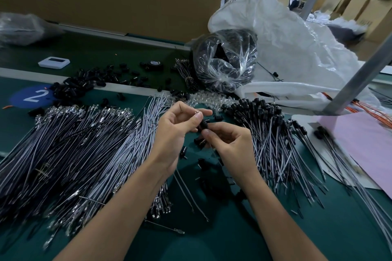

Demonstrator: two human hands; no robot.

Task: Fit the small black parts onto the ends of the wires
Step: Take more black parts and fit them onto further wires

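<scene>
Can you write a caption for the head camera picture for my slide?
Left hand and right hand pinch a black part on a wire, between wire piles.

one head-worn view — forward and down, close over the green table (pixel 233 229)

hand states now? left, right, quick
Left hand: closed, pinching black part.
Right hand: closed, pinching wire just below the part.
</scene>
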